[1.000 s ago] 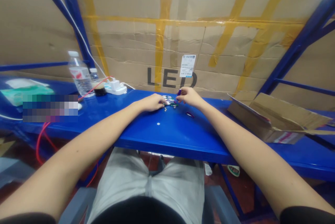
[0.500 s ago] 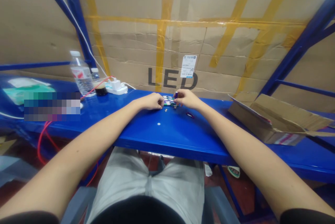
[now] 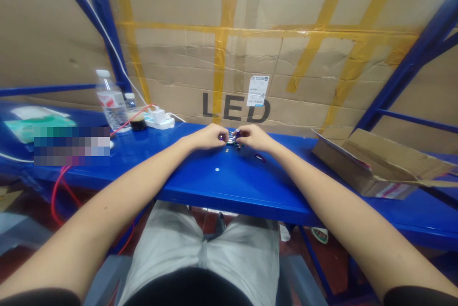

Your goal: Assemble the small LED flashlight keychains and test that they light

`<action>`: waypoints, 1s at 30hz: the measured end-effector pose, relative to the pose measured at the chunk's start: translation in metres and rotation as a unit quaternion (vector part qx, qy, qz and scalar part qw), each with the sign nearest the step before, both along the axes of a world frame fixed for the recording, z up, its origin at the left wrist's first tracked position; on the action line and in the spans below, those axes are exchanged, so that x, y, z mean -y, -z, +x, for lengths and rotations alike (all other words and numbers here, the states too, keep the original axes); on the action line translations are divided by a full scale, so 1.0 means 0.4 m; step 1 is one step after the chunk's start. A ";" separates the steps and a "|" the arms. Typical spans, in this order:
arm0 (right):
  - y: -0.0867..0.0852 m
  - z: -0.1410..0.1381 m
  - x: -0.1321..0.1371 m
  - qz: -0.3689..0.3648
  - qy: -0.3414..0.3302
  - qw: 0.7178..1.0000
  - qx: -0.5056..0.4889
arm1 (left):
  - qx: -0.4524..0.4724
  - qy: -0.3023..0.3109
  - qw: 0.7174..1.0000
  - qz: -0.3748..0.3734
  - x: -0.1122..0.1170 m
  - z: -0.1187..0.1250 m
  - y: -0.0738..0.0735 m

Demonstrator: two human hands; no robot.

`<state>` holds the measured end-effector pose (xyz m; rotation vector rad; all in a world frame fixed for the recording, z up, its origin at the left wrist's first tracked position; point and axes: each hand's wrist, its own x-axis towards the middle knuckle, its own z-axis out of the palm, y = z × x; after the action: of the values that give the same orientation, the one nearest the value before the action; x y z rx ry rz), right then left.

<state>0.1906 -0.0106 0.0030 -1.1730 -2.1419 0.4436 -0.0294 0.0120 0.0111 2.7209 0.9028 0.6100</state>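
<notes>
My left hand (image 3: 212, 137) is closed at the back of the blue table (image 3: 229, 182), its fingertips pinched round a small shiny purple piece (image 3: 222, 138). Just across from it, my right hand (image 3: 253, 137) grips a small dark purple cylinder (image 3: 237, 133) with a pale top. In the gap between the hands lie several slim shiny metallic pieces (image 3: 231, 138), partly covered by the fingers; their kind is too small to tell. A tiny gold-coloured part (image 3: 227, 150) rests in front of them. Right of it lies a dark purple elongated ring-like piece (image 3: 260, 157).
An open cardboard box (image 3: 372, 179) stands on the right. Leftward are a water bottle (image 3: 111, 105), a small bottle of dark liquid (image 3: 138, 120), a white power strip (image 3: 159, 119) and red cables (image 3: 59, 186). A large taped cardboard sheet (image 3: 179, 67) rises behind the table.
My left hand has moved slightly right and up, and a purple piece now shows at its fingertips. My right hand has shifted a little left and lower with the cylinder.
</notes>
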 end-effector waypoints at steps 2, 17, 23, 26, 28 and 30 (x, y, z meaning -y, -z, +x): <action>0.001 -0.001 0.000 0.024 0.008 0.999 0.020 | 0.073 0.010 0.996 0.049 0.002 0.007 -0.002; 0.015 0.003 -0.017 0.062 0.002 0.997 0.045 | 0.135 0.075 0.973 0.170 0.005 0.037 0.010; 0.017 0.005 -0.017 0.090 -0.004 0.995 0.043 | 0.150 0.100 0.963 0.200 -0.009 0.038 0.018; 0.019 0.007 -0.020 0.128 -0.014 0.991 0.045 | 0.162 0.122 0.952 0.229 -0.020 0.040 0.027; 0.019 0.009 -0.022 0.148 -0.028 0.988 0.042 | 0.171 0.134 0.945 0.245 -0.025 0.041 0.032; 0.020 0.010 -0.023 0.160 -0.035 0.986 0.039 | 0.179 0.142 0.938 0.259 -0.028 0.042 0.036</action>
<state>0.1947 -0.0014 -0.0049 -0.9486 -2.2244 0.0784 -0.0126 0.0231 -0.0034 2.9345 0.2729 1.3817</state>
